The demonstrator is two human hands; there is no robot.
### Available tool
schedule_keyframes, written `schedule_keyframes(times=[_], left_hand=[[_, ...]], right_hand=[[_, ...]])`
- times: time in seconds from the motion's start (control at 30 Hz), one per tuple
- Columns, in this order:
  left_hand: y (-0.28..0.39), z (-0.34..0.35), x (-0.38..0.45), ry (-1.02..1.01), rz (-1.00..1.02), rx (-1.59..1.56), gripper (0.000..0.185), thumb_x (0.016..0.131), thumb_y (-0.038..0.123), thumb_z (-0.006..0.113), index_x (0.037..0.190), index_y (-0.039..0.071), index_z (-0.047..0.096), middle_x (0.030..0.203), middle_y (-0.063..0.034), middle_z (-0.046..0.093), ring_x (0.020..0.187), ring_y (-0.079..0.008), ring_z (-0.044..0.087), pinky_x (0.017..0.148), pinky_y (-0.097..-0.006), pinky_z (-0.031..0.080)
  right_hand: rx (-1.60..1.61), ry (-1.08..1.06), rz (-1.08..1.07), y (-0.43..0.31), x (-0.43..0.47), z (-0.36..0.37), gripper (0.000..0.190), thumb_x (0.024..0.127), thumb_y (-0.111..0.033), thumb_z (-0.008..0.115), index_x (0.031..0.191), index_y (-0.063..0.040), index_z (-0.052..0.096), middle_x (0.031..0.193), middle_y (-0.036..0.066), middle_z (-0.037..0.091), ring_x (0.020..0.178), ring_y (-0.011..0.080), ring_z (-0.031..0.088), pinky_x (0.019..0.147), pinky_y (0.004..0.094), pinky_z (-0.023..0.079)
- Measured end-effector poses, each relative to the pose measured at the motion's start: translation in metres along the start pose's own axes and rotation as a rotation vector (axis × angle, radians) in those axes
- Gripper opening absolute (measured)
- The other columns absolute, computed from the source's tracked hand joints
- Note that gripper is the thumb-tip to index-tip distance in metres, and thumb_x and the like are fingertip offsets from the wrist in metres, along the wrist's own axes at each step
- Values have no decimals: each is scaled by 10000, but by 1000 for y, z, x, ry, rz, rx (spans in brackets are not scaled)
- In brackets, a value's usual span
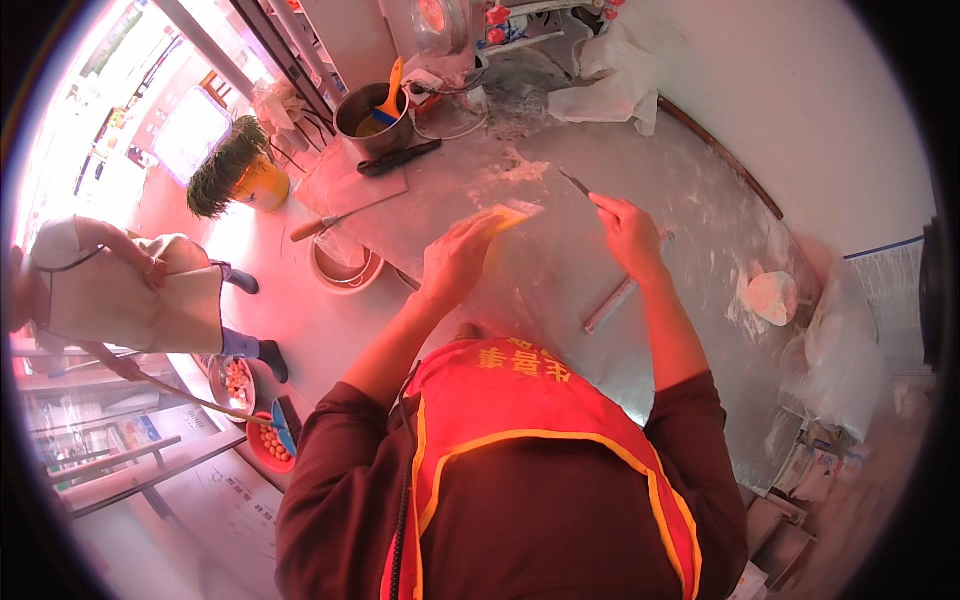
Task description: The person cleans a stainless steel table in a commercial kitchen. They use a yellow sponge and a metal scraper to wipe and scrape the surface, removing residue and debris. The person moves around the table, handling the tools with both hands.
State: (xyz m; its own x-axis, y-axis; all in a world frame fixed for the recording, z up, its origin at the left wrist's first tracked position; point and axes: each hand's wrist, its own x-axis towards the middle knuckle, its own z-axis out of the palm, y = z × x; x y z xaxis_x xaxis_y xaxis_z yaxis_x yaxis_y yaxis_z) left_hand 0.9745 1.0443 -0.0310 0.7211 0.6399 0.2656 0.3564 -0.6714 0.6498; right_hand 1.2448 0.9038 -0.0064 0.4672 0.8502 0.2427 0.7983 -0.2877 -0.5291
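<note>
Before me is a grey worktop (pixel 555 262) smeared with flour. My left hand (pixel 459 259) holds a blurred yellow piece, perhaps a scraper (pixel 511 217), just above it. Between the fingers of my right hand (pixel 626 229) is a thin dark tool (pixel 574 181), its tip pointing up and left; its exact kind cannot be told. A rolling pin or rod (pixel 611 304) lies under my right forearm. White flour (pixel 523 169) is spread beyond both hands. A pale lump of dough (pixel 772 298) rests in flour at the far right.
A metal pot (pixel 373 124) with an orange-handled brush (pixel 393 90) stands at the back left, near a black-handled tool (pixel 399 157). A wooden-handled tool (pixel 313 227) juts over the left edge. A person in an apron (pixel 135 292) holds a broom at left. Plastic bags (pixel 832 367) lie right.
</note>
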Motion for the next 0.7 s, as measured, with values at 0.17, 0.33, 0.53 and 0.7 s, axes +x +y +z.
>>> schedule_keyframes(times=[0.17,0.33,0.53,0.7], left_hand=[[-10,7,-7,67,146,256,394,830,15,624,1192,148,707,1263,-91,675,1267,-314,597,827,-408,598],[-25,22,2,187,324,304,426,787,-2,624,1183,131,709,1267,-81,669,1308,-307,563,854,-401,594],[-35,25,1,168,397,325,459,752,-5,625,1185,120,711,1267,-79,670,1345,-318,526,935,-411,569],[-40,14,-6,64,494,285,453,739,-4,627,1165,113,725,1286,-64,665,1377,-339,493,961,-423,562]], right_hand=[[-3,-118,-49,-23,-34,-28,279,963,-112,606,1214,-138,725,932,119,700,816,299,678,720,390,520],[-76,-176,-145,-56,-54,-24,275,938,-79,595,1174,-104,733,916,120,706,805,315,676,725,402,533],[-184,-357,-86,-72,-54,-16,275,918,-67,581,1143,-86,739,904,141,712,837,344,682,721,436,531],[-138,-346,-88,-65,-39,13,243,916,-91,586,1079,-85,766,922,167,729,857,364,694,737,468,537]])
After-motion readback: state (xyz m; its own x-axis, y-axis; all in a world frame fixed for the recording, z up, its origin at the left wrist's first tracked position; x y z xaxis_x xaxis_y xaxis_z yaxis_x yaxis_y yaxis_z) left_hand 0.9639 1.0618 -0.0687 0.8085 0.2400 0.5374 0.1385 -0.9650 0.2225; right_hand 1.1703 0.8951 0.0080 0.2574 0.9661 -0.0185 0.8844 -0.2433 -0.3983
